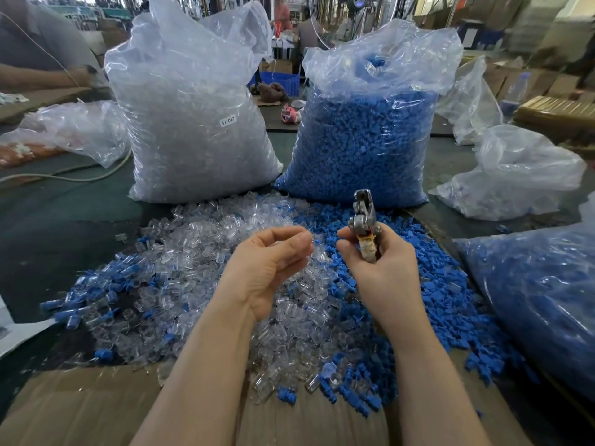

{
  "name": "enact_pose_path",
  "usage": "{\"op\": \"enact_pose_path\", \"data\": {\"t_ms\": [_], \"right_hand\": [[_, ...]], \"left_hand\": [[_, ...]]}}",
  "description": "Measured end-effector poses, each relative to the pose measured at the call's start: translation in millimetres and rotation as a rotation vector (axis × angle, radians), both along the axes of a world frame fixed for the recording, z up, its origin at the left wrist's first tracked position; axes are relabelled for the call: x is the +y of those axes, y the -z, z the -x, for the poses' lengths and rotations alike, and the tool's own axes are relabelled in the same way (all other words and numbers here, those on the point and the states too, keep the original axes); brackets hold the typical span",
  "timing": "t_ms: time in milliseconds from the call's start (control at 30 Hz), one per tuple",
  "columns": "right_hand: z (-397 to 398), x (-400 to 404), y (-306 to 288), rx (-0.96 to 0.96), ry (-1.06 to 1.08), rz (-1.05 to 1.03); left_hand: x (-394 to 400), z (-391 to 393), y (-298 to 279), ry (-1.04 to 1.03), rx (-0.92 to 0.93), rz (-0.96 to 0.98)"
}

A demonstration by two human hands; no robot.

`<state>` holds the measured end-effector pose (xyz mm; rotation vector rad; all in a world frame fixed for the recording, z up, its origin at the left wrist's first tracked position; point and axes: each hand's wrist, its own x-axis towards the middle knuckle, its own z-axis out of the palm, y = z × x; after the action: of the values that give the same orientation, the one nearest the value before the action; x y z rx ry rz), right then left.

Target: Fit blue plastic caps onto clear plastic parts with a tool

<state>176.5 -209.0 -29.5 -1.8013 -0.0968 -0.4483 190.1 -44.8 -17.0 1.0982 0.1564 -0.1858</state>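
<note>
My right hand (375,268) grips a metal plier-like tool (364,214) by its tape-wrapped handle, jaws pointing up. My left hand (269,262) hovers beside it with fingers curled and fingertips pinched together; a small clear part seems to sit between them, though it is hard to make out. Under both hands lies a heap of loose clear plastic parts (206,252). A heap of blue caps (428,304) spreads to the right of it. Assembled clear-and-blue pieces (93,291) lie scattered at the left edge of the heap.
A tall bag of clear parts (193,117) and a tall bag of blue caps (363,136) stand behind the heaps. Another blue-filled bag (541,297) lies at right. Crumpled bags (515,175) sit at the right, cardboard (80,410) in front. Another person's arm (35,75) rests far left.
</note>
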Motion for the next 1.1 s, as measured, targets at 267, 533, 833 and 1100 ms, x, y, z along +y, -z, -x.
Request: {"op": "enact_pose_path", "data": {"t_ms": [267, 533, 833, 1100], "right_hand": [[1, 1, 0, -0.009, -0.003, -0.008], [1, 2, -1, 0.006, 0.012, -0.004], [2, 5, -1, -0.033, 0.072, 0.025], [3, 8, -1, -0.073, 0.161, 0.139]], "left_hand": [[-6, 1, 2, -0.017, -0.046, -0.092], [-11, 2, 0, -0.132, -0.157, -0.216], [-21, 5, 0, -0.169, -0.188, -0.295], [-29, 8, -3, -0.171, -0.234, -0.345]]}}
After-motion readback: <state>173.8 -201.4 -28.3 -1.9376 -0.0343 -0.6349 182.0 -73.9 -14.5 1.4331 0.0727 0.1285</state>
